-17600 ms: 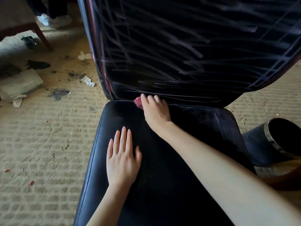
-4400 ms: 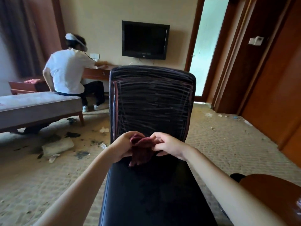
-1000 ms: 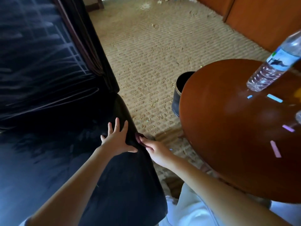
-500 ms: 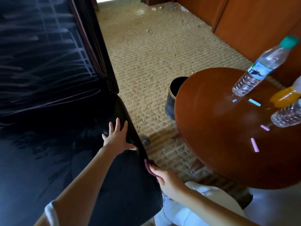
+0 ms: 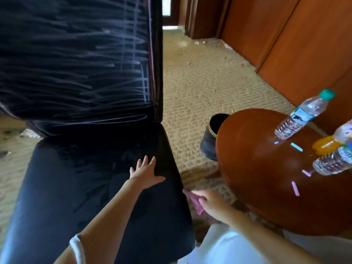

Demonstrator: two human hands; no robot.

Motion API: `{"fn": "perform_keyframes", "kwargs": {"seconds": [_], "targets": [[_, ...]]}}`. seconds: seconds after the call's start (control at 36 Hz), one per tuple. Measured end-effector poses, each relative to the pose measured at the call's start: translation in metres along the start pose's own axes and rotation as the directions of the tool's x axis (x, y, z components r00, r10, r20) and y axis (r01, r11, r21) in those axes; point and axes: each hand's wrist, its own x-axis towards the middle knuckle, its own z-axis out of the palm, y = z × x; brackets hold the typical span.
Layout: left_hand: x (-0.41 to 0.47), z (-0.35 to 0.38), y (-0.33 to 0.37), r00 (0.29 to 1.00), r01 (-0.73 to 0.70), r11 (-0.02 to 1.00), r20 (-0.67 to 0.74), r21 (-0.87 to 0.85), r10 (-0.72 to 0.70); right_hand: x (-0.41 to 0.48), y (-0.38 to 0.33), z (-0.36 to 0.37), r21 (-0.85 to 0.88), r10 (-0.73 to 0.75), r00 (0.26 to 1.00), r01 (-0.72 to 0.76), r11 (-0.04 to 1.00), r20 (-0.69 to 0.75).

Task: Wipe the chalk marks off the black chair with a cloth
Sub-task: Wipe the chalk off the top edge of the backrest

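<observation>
Left hand [image 5: 145,173]: our fingers lie flat and spread on the seat
Right hand [image 5: 211,202]: our fingers pinch the cloth [image 5: 194,201] against the chair [image 5: 85,187] side edge
Chalk marks [image 5: 114,73]: far above our fingers
Tip: we press firmly and rub along the edge

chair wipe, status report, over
Left hand flat on seat. Right hand grips cloth at seat's right edge. Backrest still chalked. Table close by.

- Daylight enters from the bright doorway [image 5: 166,8] at the far end.
- Glare patches shine on the round bench [image 5: 266,168].
- Motion blur softens the chair backrest [image 5: 76,63].
- Wide-angle distortion bends the edges.
</observation>
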Motion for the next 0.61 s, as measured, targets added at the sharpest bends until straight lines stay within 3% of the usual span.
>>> {"fn": "perform_keyframes", "kwargs": {"seconds": [0.11,0.22,0.39,0.5,0.61], "targets": [[-0.034,-0.022,-0.036,0.997,0.079,0.993,-0.019,-0.087,-0.081,0.01,-0.047,-0.015,0.129,-0.066,0.985,0.087,0.988,-0.157],[-0.071,-0.05,-0.072,0.991,0.107,0.978,-0.063,-0.182,-0.12,0.018,-0.093,-0.016,0.022,-0.161,0.977,0.166,0.986,-0.142],[-0.133,-0.094,-0.113,0.951,0.096,0.958,-0.26,-0.271,-0.169,0.004,-0.183,-0.016,-0.066,-0.281,0.914,0.274,0.959,-0.291],[-0.172,-0.132,-0.134,0.882,0.061,0.944,-0.425,-0.324,-0.203,-0.014,-0.232,-0.015,-0.02,-0.36,0.84,0.385,0.923,-0.407],[-0.188,-0.181,-0.152,0.739,-0.044,0.916,-0.63,-0.398,-0.239,-0.025,-0.287,-0.023,0.032,-0.437,0.704,0.546,0.837,-0.56]]}}
